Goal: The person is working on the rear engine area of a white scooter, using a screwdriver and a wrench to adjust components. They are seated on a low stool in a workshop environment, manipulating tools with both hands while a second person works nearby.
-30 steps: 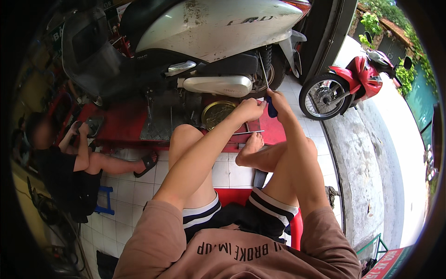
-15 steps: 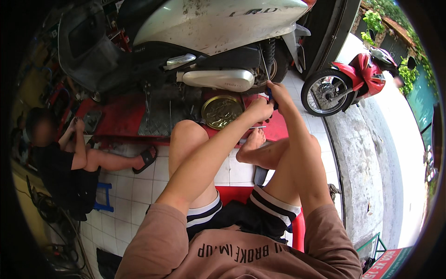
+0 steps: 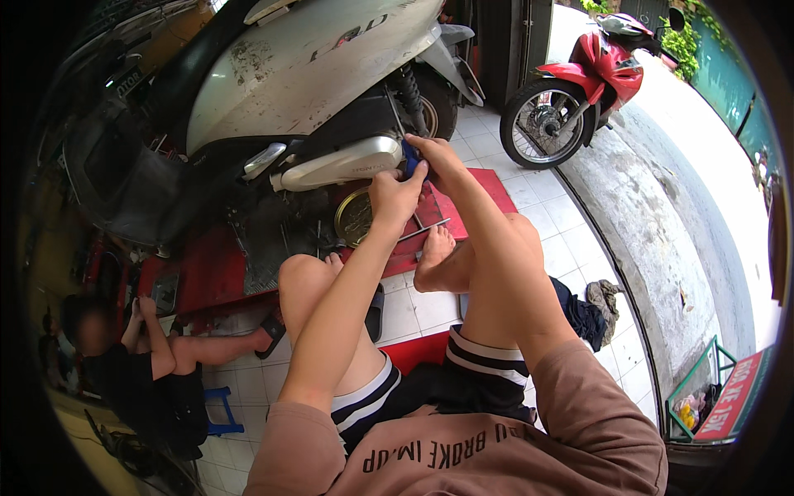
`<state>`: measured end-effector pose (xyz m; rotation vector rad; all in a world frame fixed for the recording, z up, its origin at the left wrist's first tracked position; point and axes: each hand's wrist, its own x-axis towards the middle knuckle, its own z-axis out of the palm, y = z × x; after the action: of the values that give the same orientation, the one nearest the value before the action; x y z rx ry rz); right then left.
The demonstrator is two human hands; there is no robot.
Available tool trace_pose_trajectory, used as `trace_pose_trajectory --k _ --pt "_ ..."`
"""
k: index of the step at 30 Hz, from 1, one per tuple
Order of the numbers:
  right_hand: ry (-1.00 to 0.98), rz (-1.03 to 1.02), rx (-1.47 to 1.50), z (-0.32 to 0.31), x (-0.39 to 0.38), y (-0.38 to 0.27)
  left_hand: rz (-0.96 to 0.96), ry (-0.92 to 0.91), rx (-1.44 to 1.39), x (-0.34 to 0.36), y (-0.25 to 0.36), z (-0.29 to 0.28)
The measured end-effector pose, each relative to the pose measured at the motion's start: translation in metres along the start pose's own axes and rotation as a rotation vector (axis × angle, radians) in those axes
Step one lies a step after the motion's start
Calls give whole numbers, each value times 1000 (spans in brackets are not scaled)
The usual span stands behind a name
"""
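Observation:
My left hand [image 3: 395,197] and my right hand [image 3: 434,159] are close together in front of the scooter's rear end. Both are closed around a blue piece [image 3: 409,157], whose kind I cannot make out; a thin metal rod rises above it. The silver scooter [image 3: 289,74] stands on a red platform [image 3: 488,190]. Just beyond my hands are its silver engine cover [image 3: 339,165] and black shock absorber [image 3: 409,91]. A round metal tray [image 3: 354,217] lies left of my left hand, partly hidden. Below my hands, a metal bar [image 3: 426,229] lies near my bare foot.
A red motorbike [image 3: 591,78] is parked at the far right. On the left sits another person [image 3: 136,364] in black on a blue stool [image 3: 222,411]. Dark cloths [image 3: 579,314] lie on the tiled floor at my right, near a red sign [image 3: 736,397] on a green frame.
My view has turned, so the scooter appears tilted and the red motorbike higher. Both hands remain on the blue piece, with the left thumb now up against it.

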<state>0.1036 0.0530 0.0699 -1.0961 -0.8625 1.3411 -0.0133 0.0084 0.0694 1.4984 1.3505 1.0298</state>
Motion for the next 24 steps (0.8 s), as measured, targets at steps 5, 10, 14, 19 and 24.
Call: trace_pose_trajectory --k 5,10,14,19,24 --pt "-122 61 156 -1 -12 -1 727 445 500 -22 25 -11" --pt "-196 92 250 0 -15 -8 933 297 619 -25 35 -15" --pt "-143 34 286 -1 -6 -2 909 258 541 -24 36 -8" --pt "-179 90 514 7 -7 -1 801 299 418 -18 17 -9" --pt "-282 166 592 6 -8 -2 962 357 441 -19 25 -3"
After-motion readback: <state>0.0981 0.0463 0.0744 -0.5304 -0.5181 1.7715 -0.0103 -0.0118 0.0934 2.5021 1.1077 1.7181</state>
